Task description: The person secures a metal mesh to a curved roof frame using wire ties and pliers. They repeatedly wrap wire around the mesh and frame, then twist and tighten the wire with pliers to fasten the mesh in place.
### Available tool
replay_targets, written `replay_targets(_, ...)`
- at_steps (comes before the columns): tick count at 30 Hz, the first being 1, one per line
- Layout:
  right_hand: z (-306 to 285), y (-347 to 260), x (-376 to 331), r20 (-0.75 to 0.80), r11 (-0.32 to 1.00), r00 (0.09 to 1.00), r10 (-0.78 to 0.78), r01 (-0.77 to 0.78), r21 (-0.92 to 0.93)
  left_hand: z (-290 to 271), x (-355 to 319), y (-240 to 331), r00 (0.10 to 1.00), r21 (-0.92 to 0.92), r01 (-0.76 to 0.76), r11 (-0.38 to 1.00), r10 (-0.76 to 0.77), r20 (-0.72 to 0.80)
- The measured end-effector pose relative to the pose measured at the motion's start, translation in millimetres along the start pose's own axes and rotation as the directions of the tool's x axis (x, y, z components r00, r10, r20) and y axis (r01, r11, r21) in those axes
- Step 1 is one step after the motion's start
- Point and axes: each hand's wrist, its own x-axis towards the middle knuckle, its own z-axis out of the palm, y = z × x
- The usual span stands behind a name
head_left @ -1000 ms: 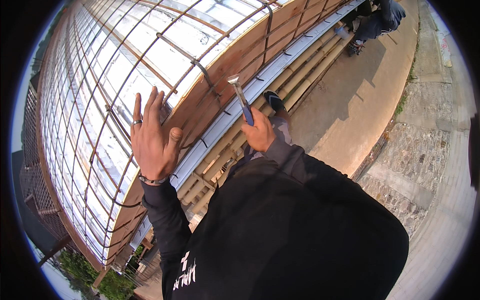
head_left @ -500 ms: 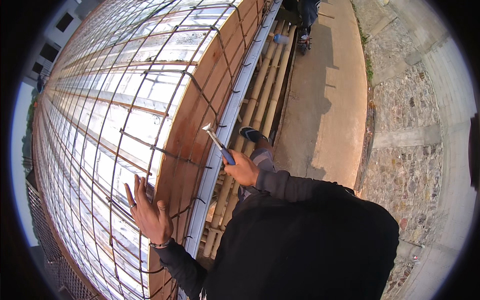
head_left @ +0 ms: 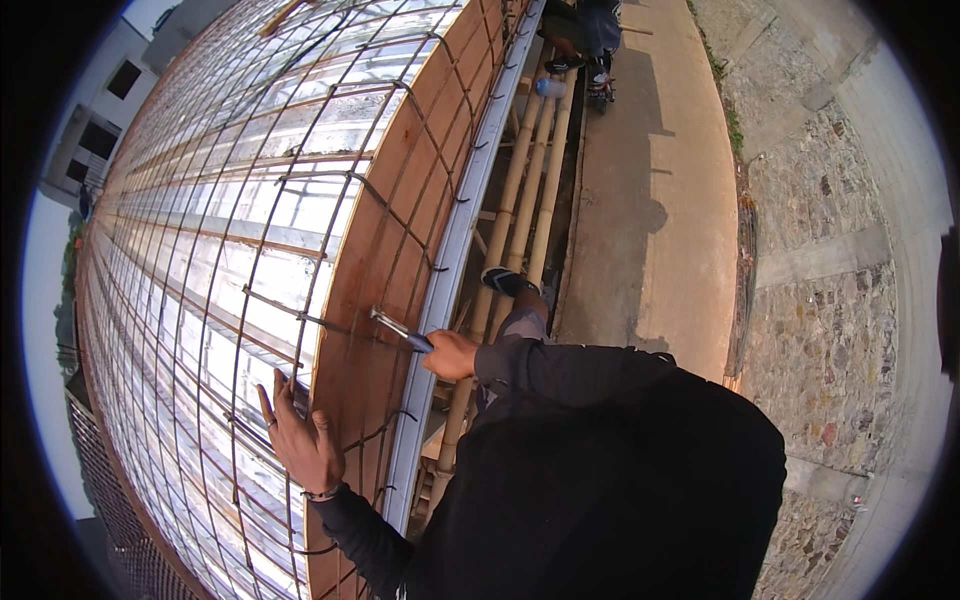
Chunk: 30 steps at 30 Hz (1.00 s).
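My right hand (head_left: 452, 355) is closed round the dark blue grip of a hammer (head_left: 400, 330). The hammer's metal head is at the face of a brown wooden board (head_left: 350, 365), close to a bent steel bar; whether it touches cannot be told. My left hand (head_left: 303, 440), with a ring on one finger, is open at the board's upper edge, fingers apart over the rebar mesh (head_left: 245, 290). The mesh spreads over shiny metal decking (head_left: 285, 205), and its bar ends bend down over the board.
A light metal strip (head_left: 436, 310) runs along the board's foot. Beside it, below, lie bamboo poles (head_left: 540, 165) with my shoe (head_left: 508, 281) on them. Another person (head_left: 598, 30) and a blue-and-clear container (head_left: 549, 88) are farther off. A concrete path (head_left: 690, 220) borders a stone wall (head_left: 820, 345).
My right hand has swung the hammer down and to the left, from over the metal strip to the board's face. My left hand has barely moved. More of the other person shows.
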Motion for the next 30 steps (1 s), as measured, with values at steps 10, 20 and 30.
replay_targets(10,7,-14,-14,-0.086,0.951,0.966,-0.242,0.254,0.176,0,-6,-9,1.0,0.015,0.012,1.0,-0.012,-0.024)
replay_targets(20,15,-10,-16,0.033,0.927,0.994,-0.106,0.087,0.364,-2,-8,-11,0.999,-0.035,0.048,0.998,-0.048,0.0)
replay_targets(30,3,-1,-4,0.349,0.775,0.902,0.256,-0.407,0.484,-1,-8,-11,1.0,0.007,0.024,1.0,-0.024,-0.018)
